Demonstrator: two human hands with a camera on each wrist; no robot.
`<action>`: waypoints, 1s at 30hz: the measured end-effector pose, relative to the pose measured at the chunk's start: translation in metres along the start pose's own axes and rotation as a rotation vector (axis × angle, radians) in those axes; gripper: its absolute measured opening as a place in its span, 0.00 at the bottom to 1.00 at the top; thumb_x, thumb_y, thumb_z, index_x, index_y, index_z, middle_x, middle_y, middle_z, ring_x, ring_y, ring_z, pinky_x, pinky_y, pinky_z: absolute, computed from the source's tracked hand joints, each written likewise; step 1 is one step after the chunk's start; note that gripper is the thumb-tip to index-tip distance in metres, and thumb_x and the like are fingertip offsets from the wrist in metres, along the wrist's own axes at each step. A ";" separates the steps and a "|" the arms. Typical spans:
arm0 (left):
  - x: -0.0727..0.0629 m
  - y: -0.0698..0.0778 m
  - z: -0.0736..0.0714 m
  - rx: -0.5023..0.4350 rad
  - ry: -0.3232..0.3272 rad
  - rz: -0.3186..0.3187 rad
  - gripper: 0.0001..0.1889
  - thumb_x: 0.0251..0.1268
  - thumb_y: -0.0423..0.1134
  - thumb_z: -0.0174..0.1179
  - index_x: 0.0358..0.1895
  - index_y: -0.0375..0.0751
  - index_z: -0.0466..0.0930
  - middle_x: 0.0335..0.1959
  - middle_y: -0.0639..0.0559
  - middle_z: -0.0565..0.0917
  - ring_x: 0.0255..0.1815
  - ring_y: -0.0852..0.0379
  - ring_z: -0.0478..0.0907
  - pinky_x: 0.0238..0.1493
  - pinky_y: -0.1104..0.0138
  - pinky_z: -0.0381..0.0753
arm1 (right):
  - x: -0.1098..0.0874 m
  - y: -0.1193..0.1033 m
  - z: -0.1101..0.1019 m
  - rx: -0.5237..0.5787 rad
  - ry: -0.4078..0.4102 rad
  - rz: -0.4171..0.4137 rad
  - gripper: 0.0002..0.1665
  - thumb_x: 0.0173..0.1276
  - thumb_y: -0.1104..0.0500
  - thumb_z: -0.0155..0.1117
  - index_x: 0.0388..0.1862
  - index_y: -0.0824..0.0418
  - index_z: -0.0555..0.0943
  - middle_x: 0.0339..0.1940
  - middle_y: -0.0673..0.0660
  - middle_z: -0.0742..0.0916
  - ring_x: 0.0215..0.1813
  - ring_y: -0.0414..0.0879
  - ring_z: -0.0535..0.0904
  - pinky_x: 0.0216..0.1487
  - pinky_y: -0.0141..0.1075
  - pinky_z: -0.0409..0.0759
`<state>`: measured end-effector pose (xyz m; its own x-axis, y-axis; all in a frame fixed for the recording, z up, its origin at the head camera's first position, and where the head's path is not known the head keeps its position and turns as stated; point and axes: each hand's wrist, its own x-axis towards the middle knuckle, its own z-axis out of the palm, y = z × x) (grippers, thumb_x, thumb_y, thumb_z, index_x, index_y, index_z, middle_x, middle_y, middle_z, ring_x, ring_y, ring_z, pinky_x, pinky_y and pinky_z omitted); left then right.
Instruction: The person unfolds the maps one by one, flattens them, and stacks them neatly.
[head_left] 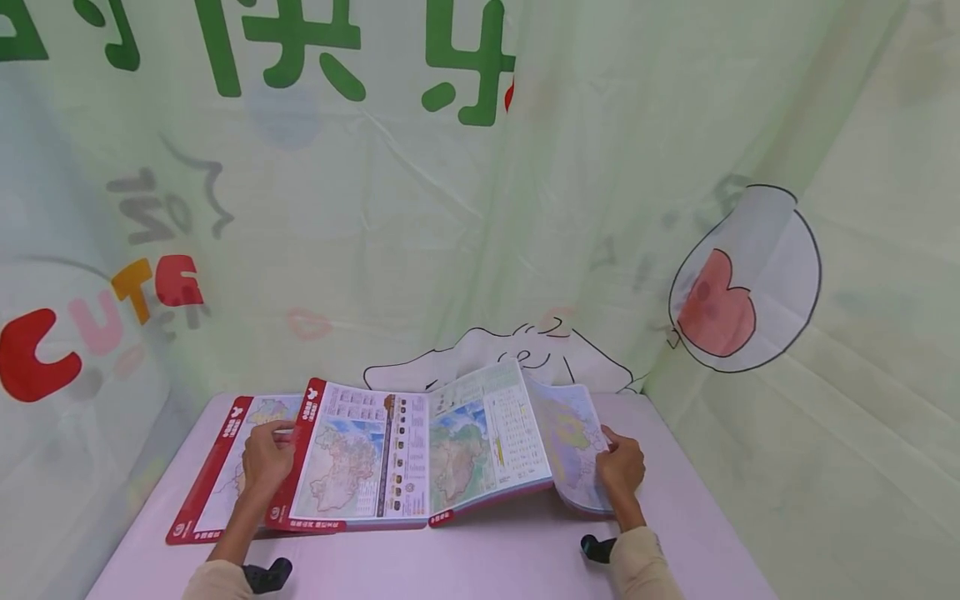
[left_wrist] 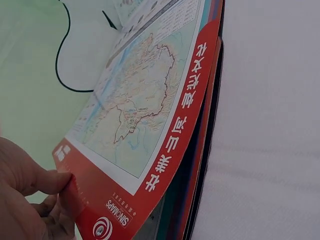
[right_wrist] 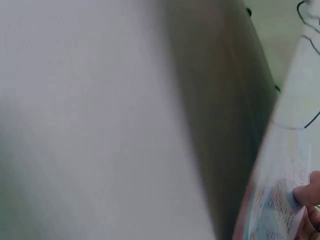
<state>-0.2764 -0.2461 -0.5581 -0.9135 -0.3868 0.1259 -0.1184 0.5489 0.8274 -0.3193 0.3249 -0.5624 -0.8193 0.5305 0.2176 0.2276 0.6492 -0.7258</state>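
Note:
A large map booklet (head_left: 337, 467) with red borders lies open across the table, printed with maps and small text. My left hand (head_left: 267, 457) pinches the red left edge of its left page; the left wrist view shows the thumb (left_wrist: 52, 181) on the printed face, near a SINOMAPS mark. In the middle, a page (head_left: 487, 442) stands tilted up from the fold. Further right, my right hand (head_left: 621, 467) pinches the outer edge of a curved map sheet (head_left: 573, 442). That sheet's printed face (right_wrist: 272, 215) shows at the lower right of the right wrist view.
Under the left page, another red-bordered map sheet (head_left: 213, 483) sticks out on the left. The pale pink table (head_left: 480, 567) is enclosed by a hanging light green cloth (head_left: 450, 250) with cartoon prints. Dark devices (head_left: 268, 575) sit at both wrists.

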 end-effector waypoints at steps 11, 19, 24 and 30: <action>0.003 -0.005 -0.011 0.032 0.013 -0.029 0.24 0.73 0.30 0.61 0.68 0.22 0.79 0.58 0.20 0.85 0.52 0.23 0.88 0.51 0.36 0.90 | 0.015 0.022 0.000 -0.041 0.091 -0.041 0.35 0.55 0.76 0.56 0.63 0.64 0.88 0.40 0.71 0.89 0.37 0.63 0.81 0.30 0.43 0.70; 0.006 -0.007 -0.014 0.071 0.054 -0.031 0.23 0.73 0.30 0.62 0.66 0.20 0.80 0.59 0.19 0.85 0.52 0.22 0.87 0.51 0.36 0.90 | 0.045 0.055 0.016 -0.056 0.122 -0.088 0.35 0.55 0.74 0.58 0.63 0.63 0.88 0.43 0.73 0.90 0.41 0.69 0.84 0.34 0.55 0.76; 0.006 -0.006 -0.015 0.073 0.054 -0.033 0.23 0.73 0.30 0.62 0.65 0.19 0.80 0.58 0.18 0.85 0.52 0.21 0.87 0.50 0.36 0.91 | 0.053 0.065 0.018 -0.068 0.107 -0.073 0.34 0.56 0.73 0.59 0.64 0.64 0.88 0.49 0.74 0.91 0.43 0.69 0.85 0.33 0.51 0.74; 0.007 -0.009 -0.015 0.068 0.053 -0.070 0.22 0.72 0.30 0.62 0.65 0.21 0.82 0.60 0.19 0.84 0.54 0.21 0.86 0.52 0.35 0.90 | 0.053 0.068 0.017 -0.086 0.072 -0.037 0.34 0.58 0.73 0.57 0.65 0.66 0.86 0.52 0.74 0.90 0.45 0.68 0.84 0.34 0.50 0.74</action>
<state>-0.2757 -0.2651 -0.5567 -0.8803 -0.4640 0.0991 -0.2095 0.5676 0.7962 -0.3558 0.3879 -0.6118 -0.7886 0.5412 0.2919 0.2448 0.7118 -0.6583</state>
